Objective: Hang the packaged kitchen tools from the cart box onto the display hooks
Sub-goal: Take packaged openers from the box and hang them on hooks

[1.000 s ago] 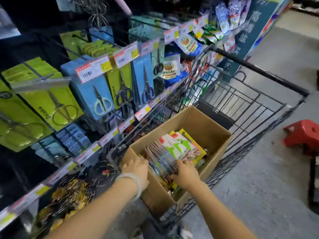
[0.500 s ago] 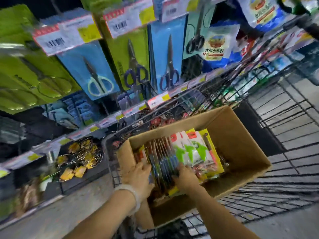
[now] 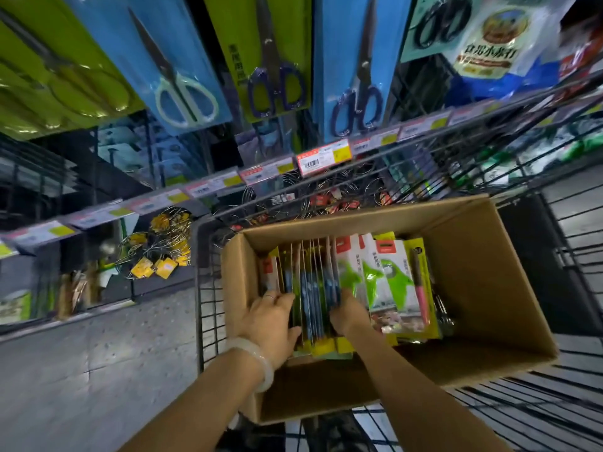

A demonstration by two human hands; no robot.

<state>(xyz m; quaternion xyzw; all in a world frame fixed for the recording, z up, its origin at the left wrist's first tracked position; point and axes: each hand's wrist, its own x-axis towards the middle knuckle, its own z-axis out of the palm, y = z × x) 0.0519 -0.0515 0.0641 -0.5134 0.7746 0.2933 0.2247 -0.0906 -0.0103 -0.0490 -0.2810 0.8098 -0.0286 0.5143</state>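
Single head-worn view, steeply downward and close over the cart box (image 3: 473, 243), display shelving beyond

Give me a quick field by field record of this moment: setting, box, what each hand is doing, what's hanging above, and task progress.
setting: shop aisle, wire cart beside display rack
box: open cardboard box in the cart, packs standing on edge
left hand: grips the left side of the upright stack of packs
right hand: grips the stack's right side
beside the stack: packs with green tools
above: carded scissors on hooks, price tags below
progress: packs not yet lifted out
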